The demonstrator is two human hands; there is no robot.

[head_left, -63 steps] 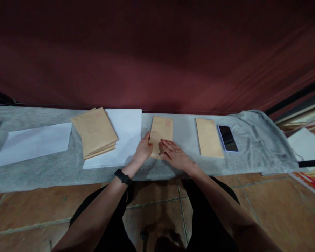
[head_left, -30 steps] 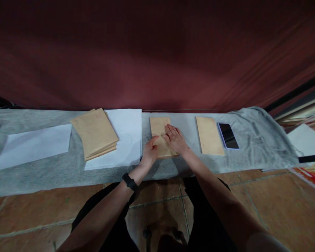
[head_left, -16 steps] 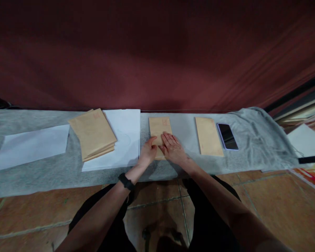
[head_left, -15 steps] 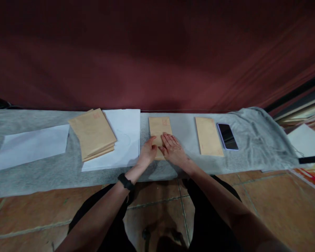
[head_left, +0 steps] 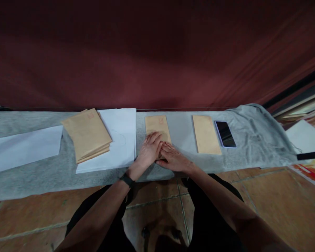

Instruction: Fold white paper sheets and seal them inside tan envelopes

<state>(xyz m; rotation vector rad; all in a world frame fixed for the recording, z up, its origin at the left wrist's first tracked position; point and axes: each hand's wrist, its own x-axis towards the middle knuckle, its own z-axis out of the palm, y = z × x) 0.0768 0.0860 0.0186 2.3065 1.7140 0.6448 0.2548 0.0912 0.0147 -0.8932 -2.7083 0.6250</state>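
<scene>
A brown paper envelope [head_left: 157,125] with red print near its top right corner lies on the grey cloth in front of me. My left hand [head_left: 149,149] rests flat on its lower left part, fingers stretched out. Beside it my right hand [head_left: 174,157] lies on the lower right part, fingers extended, its fingertips touching the left hand. Both hands cover the envelope's lower half. On my left wrist is a dark band [head_left: 127,180].
To the left, several brown envelopes [head_left: 88,134] lie stacked on white paper sheets [head_left: 123,140], with another white sheet [head_left: 26,148] farther left. At right are a brown envelope [head_left: 207,134] and a phone [head_left: 225,134]. Behind the cloth-covered surface [head_left: 181,140] rises a dark red wall [head_left: 157,70].
My left hand has gone from gripping the envelope's left edge to lying flat over its lower part. My right hand has slid down a little. The view has shifted slightly.
</scene>
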